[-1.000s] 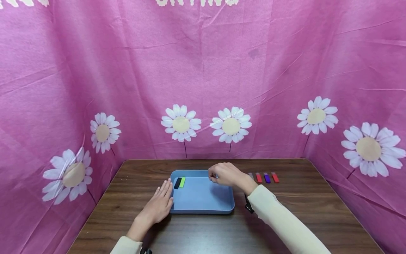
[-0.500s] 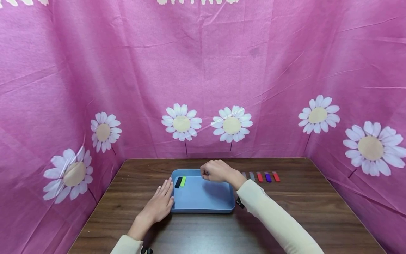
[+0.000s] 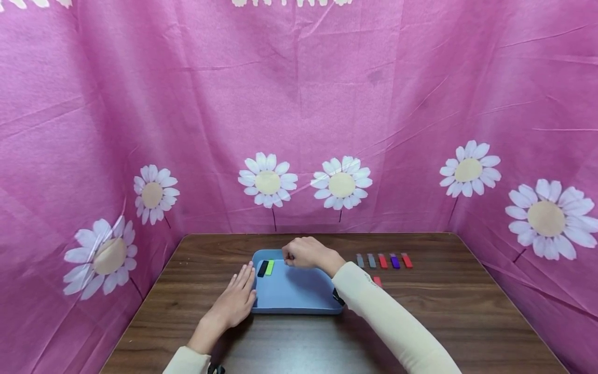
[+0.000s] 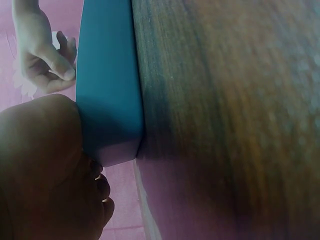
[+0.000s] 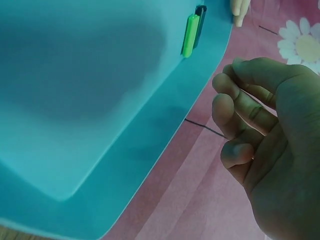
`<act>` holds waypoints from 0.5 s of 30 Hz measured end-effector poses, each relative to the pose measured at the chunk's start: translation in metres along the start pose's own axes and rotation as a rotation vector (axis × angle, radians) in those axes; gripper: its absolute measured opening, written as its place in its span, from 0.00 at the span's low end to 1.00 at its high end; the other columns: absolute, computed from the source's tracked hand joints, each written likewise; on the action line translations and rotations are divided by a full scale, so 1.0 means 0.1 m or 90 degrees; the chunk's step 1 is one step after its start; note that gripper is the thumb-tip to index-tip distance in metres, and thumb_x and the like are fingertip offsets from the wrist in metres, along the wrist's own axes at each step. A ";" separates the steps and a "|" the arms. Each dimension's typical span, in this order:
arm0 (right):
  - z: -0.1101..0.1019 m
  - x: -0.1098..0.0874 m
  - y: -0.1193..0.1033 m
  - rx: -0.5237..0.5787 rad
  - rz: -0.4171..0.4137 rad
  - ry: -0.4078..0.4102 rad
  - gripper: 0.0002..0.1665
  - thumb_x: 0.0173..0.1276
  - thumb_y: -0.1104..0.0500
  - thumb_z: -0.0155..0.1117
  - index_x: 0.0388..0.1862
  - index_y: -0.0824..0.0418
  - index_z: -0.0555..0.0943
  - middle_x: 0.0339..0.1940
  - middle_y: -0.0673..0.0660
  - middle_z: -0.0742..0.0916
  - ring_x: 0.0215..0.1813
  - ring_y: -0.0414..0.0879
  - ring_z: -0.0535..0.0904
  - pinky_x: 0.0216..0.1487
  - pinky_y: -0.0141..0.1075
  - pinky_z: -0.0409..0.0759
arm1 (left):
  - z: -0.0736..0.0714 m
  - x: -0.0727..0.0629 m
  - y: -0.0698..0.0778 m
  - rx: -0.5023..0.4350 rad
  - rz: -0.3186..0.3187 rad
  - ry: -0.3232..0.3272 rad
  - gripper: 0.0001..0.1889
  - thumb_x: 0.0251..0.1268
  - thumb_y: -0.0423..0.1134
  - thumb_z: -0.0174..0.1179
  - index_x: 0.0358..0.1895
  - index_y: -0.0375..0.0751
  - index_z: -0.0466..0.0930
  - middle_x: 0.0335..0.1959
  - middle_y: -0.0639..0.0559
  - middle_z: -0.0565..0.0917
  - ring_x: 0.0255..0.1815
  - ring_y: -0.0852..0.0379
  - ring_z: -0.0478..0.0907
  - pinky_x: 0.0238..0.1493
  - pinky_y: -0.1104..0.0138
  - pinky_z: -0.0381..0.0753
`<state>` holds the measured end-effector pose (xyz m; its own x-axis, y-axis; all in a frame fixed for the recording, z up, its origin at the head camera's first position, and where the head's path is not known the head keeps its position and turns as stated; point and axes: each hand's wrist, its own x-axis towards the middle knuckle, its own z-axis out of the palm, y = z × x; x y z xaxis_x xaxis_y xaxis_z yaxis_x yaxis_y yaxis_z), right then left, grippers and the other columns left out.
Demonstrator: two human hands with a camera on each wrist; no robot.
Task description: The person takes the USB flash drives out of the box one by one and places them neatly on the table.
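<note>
My left hand (image 3: 235,296) lies flat along the left wall of a shallow blue tray (image 3: 299,296), fingers straight. Inside the tray, near its far left corner, a black bar (image 3: 263,268) and a bright green bar (image 3: 269,267) lie side by side; the right wrist view also has the green bar (image 5: 190,36). Above the tray's far side hovers my right hand (image 3: 308,253), its fingers curled and the thumb near the index fingertip. In the right wrist view, nothing shows clearly between the fingertips of that hand (image 5: 270,110); a small thing could be hidden there.
Right of the tray, a row of small bars with pale ends lies on the wooden table (image 3: 444,296): grey ones (image 3: 371,261), red ones (image 3: 382,261) and a purple one (image 3: 395,261). Another red bar (image 3: 377,281) peeks out by the right sleeve. Pink cloth (image 3: 299,114) hangs around the table.
My right hand has moved left across the tray's far side, uncovering grey bars and a red bar on the table. My left hand keeps its place on the tray.
</note>
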<state>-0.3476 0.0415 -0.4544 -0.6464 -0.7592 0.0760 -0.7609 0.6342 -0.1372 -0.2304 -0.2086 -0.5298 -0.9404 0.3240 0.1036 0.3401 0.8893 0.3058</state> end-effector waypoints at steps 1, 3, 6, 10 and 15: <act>0.01 0.02 -0.02 0.003 0.002 -0.002 0.04 0.75 0.55 0.70 0.38 0.50 0.90 0.26 0.42 0.83 0.28 0.34 0.74 0.29 0.27 0.72 | 0.00 0.00 0.00 -0.001 0.001 0.002 0.32 0.86 0.42 0.45 0.83 0.27 0.55 0.88 0.35 0.52 0.89 0.37 0.50 0.86 0.41 0.55; 0.03 0.06 -0.05 0.010 0.007 -0.006 0.04 0.75 0.55 0.70 0.38 0.50 0.90 0.27 0.42 0.83 0.28 0.35 0.74 0.30 0.27 0.72 | 0.01 0.01 -0.01 0.003 -0.002 0.002 0.32 0.86 0.42 0.45 0.83 0.27 0.56 0.88 0.36 0.52 0.89 0.37 0.50 0.87 0.42 0.55; 0.06 0.12 -0.10 0.020 0.015 -0.014 0.04 0.75 0.55 0.70 0.40 0.50 0.90 0.28 0.42 0.83 0.29 0.35 0.74 0.31 0.27 0.72 | 0.03 0.02 -0.03 0.014 -0.005 0.004 0.32 0.87 0.43 0.46 0.83 0.29 0.56 0.88 0.37 0.52 0.89 0.39 0.50 0.87 0.43 0.55; 0.11 0.19 -0.16 0.032 0.024 -0.029 0.05 0.76 0.55 0.70 0.44 0.50 0.91 0.31 0.43 0.86 0.30 0.36 0.76 0.34 0.26 0.76 | 0.05 0.03 -0.06 0.013 -0.007 0.002 0.32 0.87 0.43 0.46 0.83 0.29 0.56 0.88 0.38 0.52 0.89 0.39 0.49 0.87 0.43 0.55; 0.17 0.27 -0.24 0.014 0.027 -0.035 0.09 0.75 0.55 0.70 0.50 0.51 0.91 0.41 0.44 0.90 0.37 0.36 0.80 0.43 0.27 0.83 | 0.07 0.02 -0.07 0.014 -0.004 0.010 0.32 0.87 0.43 0.46 0.83 0.29 0.57 0.88 0.38 0.53 0.89 0.40 0.50 0.87 0.43 0.56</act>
<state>-0.3463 0.0032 -0.4656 -0.6735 -0.7391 0.0152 -0.7311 0.6629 -0.1616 -0.2349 -0.2115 -0.5385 -0.9425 0.3133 0.1163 0.3339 0.8981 0.2864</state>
